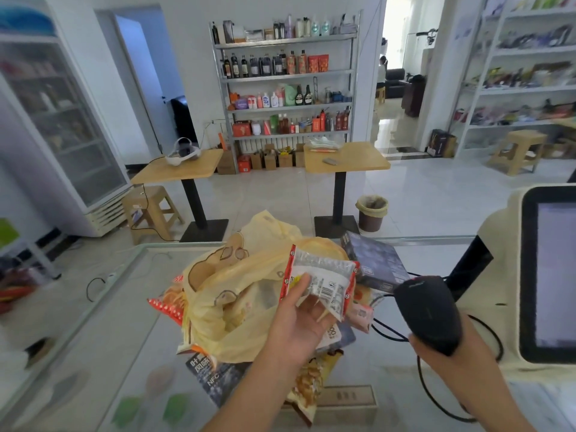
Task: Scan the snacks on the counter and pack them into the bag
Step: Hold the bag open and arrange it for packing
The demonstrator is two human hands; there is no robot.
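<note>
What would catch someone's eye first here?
The left hand holds up a red-edged snack packet, barcode showing, at the centre. Right of it, the right hand grips a black scanner. Left of the packet, a yellow plastic bag slumps on the glass counter.

Bag [237, 307] on the counter [93, 353], box [374, 263] behind it rightward, scanner [430, 313] between bag and screen [548, 275].

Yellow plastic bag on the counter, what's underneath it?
A red-edged snack packet pokes out left and a dark printed box at the near edge; the bag covers the rest.
</note>
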